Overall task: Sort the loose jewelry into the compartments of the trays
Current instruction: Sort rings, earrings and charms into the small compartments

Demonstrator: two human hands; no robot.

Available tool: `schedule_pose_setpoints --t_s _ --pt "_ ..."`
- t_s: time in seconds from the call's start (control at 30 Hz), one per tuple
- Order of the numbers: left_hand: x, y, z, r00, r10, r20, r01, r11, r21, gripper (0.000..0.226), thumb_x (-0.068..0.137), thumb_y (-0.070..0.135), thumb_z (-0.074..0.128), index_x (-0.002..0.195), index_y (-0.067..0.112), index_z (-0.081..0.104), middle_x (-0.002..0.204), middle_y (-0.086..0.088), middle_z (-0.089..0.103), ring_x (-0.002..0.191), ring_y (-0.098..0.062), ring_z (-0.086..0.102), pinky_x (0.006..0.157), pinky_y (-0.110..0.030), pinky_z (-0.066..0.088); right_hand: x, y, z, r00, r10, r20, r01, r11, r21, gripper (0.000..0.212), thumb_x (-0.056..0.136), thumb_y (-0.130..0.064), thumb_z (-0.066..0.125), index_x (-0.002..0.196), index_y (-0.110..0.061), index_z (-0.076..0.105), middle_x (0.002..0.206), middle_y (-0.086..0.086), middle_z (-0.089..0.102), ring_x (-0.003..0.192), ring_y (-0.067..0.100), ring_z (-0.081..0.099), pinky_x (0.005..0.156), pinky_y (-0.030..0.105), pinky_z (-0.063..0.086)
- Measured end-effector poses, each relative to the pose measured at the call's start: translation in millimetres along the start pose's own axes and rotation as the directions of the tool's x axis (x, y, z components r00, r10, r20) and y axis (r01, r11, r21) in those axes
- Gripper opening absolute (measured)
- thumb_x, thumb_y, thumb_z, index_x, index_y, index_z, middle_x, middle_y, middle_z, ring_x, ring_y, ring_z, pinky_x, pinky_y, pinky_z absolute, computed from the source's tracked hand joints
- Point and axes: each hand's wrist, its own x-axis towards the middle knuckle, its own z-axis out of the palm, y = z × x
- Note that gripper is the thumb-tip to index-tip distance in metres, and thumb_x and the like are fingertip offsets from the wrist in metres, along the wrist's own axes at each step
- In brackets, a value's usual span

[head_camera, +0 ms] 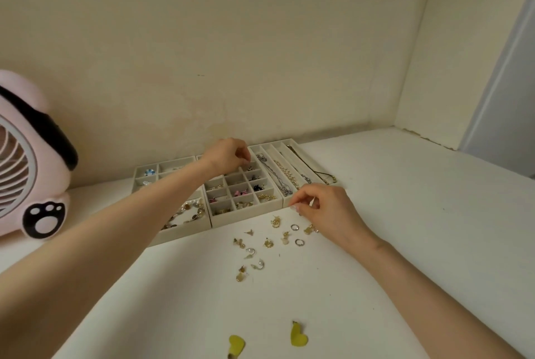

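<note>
White tabletop [405,214] is running back to a cream wall, and at the far left a pink fan [26,161] is sitting well out of the sorting. Next along, three pale trays are lying side by side against the wall, so every slot is staying within reach. The left tray [179,238] is holding beaded bracelets in its wide near compartment. The left hand [228,157] is reaching across it to the far end of the grid tray [246,219], fingers curled down over a small cell, probably to drop a piece in, though I cannot tell whether anything is between them. Loose earrings [269,242] and rings are lying scattered on the table just in front of the trays, not yet sorted, with two yellow hearts [298,335] nearer the table's edge. The necklace tray [304,150] is keeping chains stretched along its long slots, likely so they are not tangling. The right hand [324,208] is hovering at that tray's near corner just above the loose pile, fingertips drawn together as if pinching — whatever it may be holding is too small to make out.
</note>
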Motion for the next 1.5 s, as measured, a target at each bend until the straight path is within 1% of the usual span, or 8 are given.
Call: schedule_pose_setpoints --t_s 0.2,0.4,0.5,0.73,0.97,1.2,1.37,1.5 --pt "-57.7 26.9 -2.5 0.988 0.155 -0.02 -0.156 0.984 -0.089 0.005 0.085 0.016 0.065 0.09 0.014 0.065 0.084 0.008 0.061 0.074 -0.009 0.056 0.065 -0.018 0.044 -0.6 4.5 -7.2 0.998 0.053 0.037 -0.05 0.996 -0.076 0.017 0.083 -0.016 0.068 0.075 -0.031 0.067 0.08 -0.01 0.065 0.063 0.0 0.052 0.071 0.028 0.05" --pt "-99.8 42.2 6.4 0.972 0.233 -0.022 -0.234 0.965 -0.116 0.006 0.082 0.015 0.066 0.085 0.02 0.067 0.085 0.008 0.065 0.075 -0.011 0.059 0.069 -0.026 0.048 -5.1 1.5 -9.2 0.98 0.11 0.166 -0.087 0.987 -0.139 0.007 0.076 -0.023 0.075 0.082 -0.026 0.074 0.08 -0.008 0.064 0.069 0.004 0.056 0.074 0.029 0.05" --pt "-108.5 49.3 11.4 0.962 0.272 -0.018 -0.272 0.954 -0.123 0.007 0.082 0.015 0.066 0.089 0.018 0.067 0.086 0.008 0.063 0.075 -0.008 0.056 0.069 -0.024 0.047 -8.5 -4.0 -5.7 0.981 0.105 0.163 -0.069 0.975 -0.212 0.013 0.075 -0.034 0.076 0.086 -0.029 0.072 0.088 -0.01 0.06 0.079 0.005 0.055 0.073 0.024 0.045" --pt "-120.9 71.6 26.9 0.927 0.375 0.024 -0.372 0.925 -0.081 0.009 0.082 0.019 0.066 0.091 0.022 0.066 0.09 0.006 0.057 0.082 -0.007 0.048 0.075 -0.027 0.045 -7.9 -5.1 -5.0 0.983 0.094 0.159 -0.051 0.965 -0.257 0.007 0.076 -0.03 0.075 0.082 -0.028 0.071 0.089 -0.009 0.06 0.081 0.009 0.055 0.07 0.026 0.044" --pt "-124.4 86.2 43.6 0.931 0.361 0.061 -0.36 0.933 -0.027 0.024 0.078 0.035 0.071 0.095 0.019 0.066 0.09 0.007 0.047 0.095 -0.017 0.047 0.076 -0.026 0.036 -7.0 -6.5 -7.3 0.982 0.098 0.159 -0.056 0.967 -0.248 0.01 0.078 -0.03 0.068 0.07 -0.035 0.065 0.087 -0.013 0.058 0.075 0.006 0.049 0.059 0.018 0.035" --pt "-121.8 90.6 51.2 0.929 0.37 0.016 -0.37 0.927 0.057 0.023 0.08 0.036 0.069 0.096 0.019 0.066 0.098 0.0 0.057 0.097 -0.019 0.048 0.071 -0.022 0.028 -3.7 0.1 -7.4 0.984 0.113 0.139 -0.077 0.968 -0.24 0.009 0.078 -0.018 0.067 0.077 -0.026 0.07 0.09 -0.009 0.061 0.077 0.009 0.051 0.067 0.024 0.039" --pt "-123.8 83.9 51.0 0.916 0.401 0.008 -0.401 0.915 0.043 0.022 0.079 0.035 0.07 0.095 0.019 0.066 0.09 0.005 0.051 0.094 -0.018 0.046 0.075 -0.026 0.035 -3.7 1.5 -8.1 0.984 0.089 0.154 -0.06 0.98 -0.188 0.007 0.079 -0.018 0.07 0.079 -0.024 0.073 0.079 -0.015 0.059 0.068 0.001 0.05 0.069 0.025 0.042" --pt "-124.4 75.5 43.2 0.925 0.378 -0.048 -0.377 0.926 0.026 0.02 0.081 0.035 0.068 0.094 0.022 0.064 0.088 0.01 0.047 0.086 -0.011 0.044 0.069 -0.022 0.031 -0.3 5.1 -17.0 0.993 0.082 0.086 -0.071 0.99 -0.119 0.004 0.078 -0.018 0.074 0.079 -0.022 0.074 0.074 -0.015 0.062 0.067 0.0 0.052 0.075 0.03 0.05"
